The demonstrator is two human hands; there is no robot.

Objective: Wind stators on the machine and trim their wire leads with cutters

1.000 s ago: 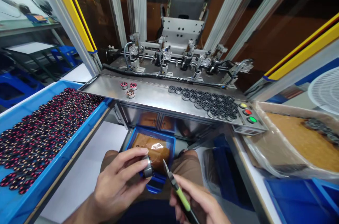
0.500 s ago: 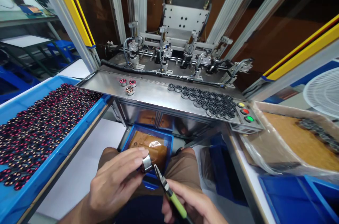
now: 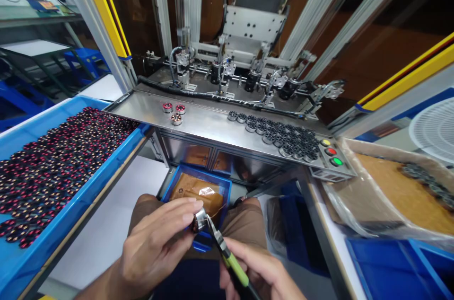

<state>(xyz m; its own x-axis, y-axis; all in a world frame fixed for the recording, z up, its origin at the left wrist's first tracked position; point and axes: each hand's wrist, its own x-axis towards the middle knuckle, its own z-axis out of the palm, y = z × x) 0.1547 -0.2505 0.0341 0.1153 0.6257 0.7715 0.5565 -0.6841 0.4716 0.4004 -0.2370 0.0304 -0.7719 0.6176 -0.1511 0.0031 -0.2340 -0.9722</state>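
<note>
In front of the machine (image 3: 255, 80), the pliers (image 3: 227, 256) are now up against or just beside the metal part (image 3: 201, 219).
The blue tray (image 3: 83, 197) of red-and-copper parts, the steel shelf (image 3: 209, 123) and the small blue bin (image 3: 227, 196) show no change in what they hold; the shift is all in front of the person. The left hand (image 3: 159, 243) has fingertips and thumb closed around the metal part, above the near edge of the bin. The right hand (image 3: 255, 267) is wrapped around the pliers' handles. A second ago their tip stood clear of the part; now it is at its silver side, so the tool looks to be in working position, though whether it touches cannot be told.
</note>
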